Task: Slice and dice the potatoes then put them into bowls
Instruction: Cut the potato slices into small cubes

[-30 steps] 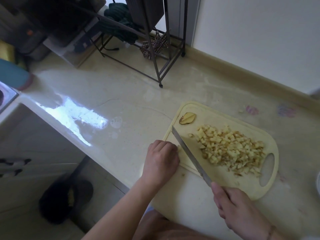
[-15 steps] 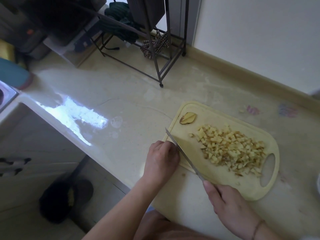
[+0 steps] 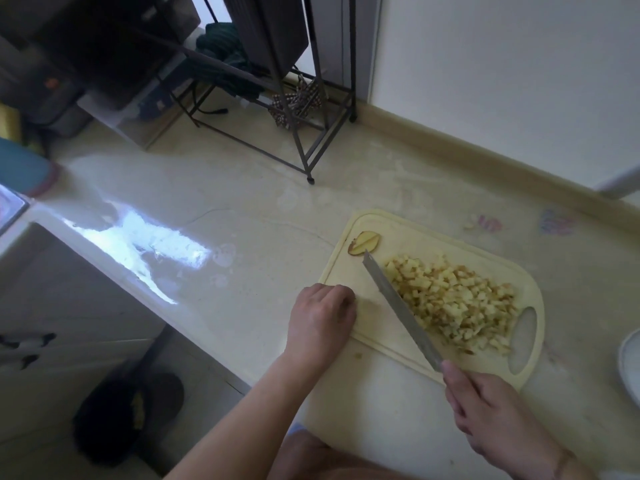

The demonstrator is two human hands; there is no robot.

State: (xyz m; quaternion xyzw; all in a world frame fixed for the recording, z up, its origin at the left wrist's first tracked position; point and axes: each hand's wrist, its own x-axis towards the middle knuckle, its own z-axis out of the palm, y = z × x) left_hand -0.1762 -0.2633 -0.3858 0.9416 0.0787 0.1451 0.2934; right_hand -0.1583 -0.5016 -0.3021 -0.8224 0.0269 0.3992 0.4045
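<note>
A pale yellow cutting board (image 3: 408, 233) lies on the counter. A heap of diced potato (image 3: 453, 299) covers its right half. A potato end slice (image 3: 363, 242) lies near the board's far left corner. My right hand (image 3: 491, 420) grips the handle of a knife (image 3: 398, 303); the blade lies against the left side of the heap, tip toward the end slice. My left hand (image 3: 320, 323) rests with curled fingers on the board's near left corner and holds nothing that I can see.
A white bowl's rim (image 3: 628, 362) shows at the right edge. A black metal rack (image 3: 308, 133) stands at the back of the counter (image 3: 207, 209). A sink edge (image 3: 10, 209) lies at far left. The counter's front edge drops to the floor on the left.
The knife swung left toward my left hand, then came back right against the potato heap. My left hand stayed on the board's corner.
</note>
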